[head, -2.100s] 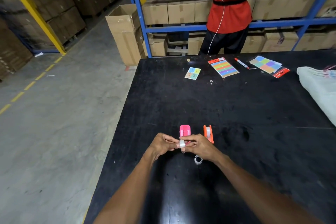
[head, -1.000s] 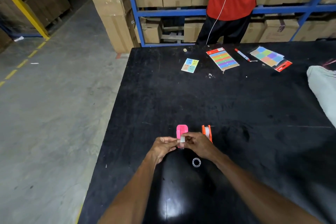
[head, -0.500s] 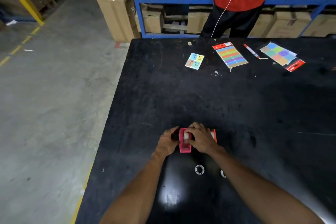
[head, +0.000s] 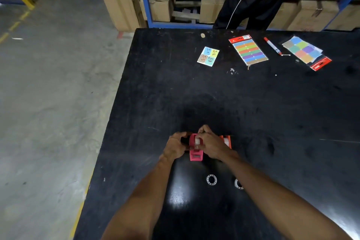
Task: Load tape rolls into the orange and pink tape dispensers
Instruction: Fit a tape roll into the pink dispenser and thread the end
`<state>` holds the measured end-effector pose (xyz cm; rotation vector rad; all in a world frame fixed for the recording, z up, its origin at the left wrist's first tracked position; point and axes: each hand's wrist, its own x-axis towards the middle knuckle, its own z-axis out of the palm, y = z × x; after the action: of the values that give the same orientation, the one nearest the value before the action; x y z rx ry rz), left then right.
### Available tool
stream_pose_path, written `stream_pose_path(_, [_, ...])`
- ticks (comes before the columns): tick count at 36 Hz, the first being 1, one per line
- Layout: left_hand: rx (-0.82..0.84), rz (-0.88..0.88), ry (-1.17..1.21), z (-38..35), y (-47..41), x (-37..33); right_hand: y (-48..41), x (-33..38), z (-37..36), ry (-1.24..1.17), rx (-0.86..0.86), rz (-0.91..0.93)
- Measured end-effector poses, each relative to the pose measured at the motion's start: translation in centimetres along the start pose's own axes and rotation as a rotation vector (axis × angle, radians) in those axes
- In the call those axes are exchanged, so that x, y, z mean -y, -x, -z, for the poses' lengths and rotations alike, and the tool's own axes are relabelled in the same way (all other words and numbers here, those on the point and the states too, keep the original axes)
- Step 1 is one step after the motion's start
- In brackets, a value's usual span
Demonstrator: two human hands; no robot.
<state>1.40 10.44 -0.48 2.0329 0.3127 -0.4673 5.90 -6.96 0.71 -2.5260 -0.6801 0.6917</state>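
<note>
Both hands hold the pink tape dispenser [head: 195, 152] on the black table [head: 272, 113]: the left hand [head: 175, 147] grips its left side, and the right hand [head: 211, 145] pinches what looks like a white tape roll [head: 197, 141] in its top. The orange tape dispenser [head: 226, 141] stands just behind the right hand. 2 small white rings [head: 211, 179] lie nearer, under the right arm.

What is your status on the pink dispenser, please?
Both hands, left and right, on pink dispenser, tape roll going in. Orange dispenser beside, roll visible inside. Two rings nearby, not in the way.
</note>
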Motion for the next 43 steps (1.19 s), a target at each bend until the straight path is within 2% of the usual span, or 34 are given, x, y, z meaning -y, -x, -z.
stream_pose_path(9, [0.022, 0.056, 0.083, 0.2, 0.2, -0.7, -1.5, 0.4, 0.0, 0.138, 0.097, -0.040])
stream_pose_path(15, [0.038, 0.094, 0.092, 0.1, 0.6, -0.9, -2.4, 0.7, 1.2, 0.108, 0.156, -0.062])
stream_pose_path(20, [0.037, 0.109, 0.109, 0.3, 0.5, -1.3, -0.2, 0.3, 1.5, -0.010, -0.051, 0.000])
stream_pose_path(25, [0.028, 0.109, 0.118, 0.3, 0.6, -1.6, 1.3, 0.6, 0.2, 0.048, -0.166, 0.045])
stream_pose_path(34, [0.021, 0.139, 0.162, 0.2, 0.9, -2.1, 1.9, 0.1, 0.4, 0.162, -0.126, 0.094])
stream_pose_path(43, [0.031, 0.179, 0.232, 0.2, 1.0, -2.3, 2.2, 0.4, 0.2, 0.235, -0.227, 0.145])
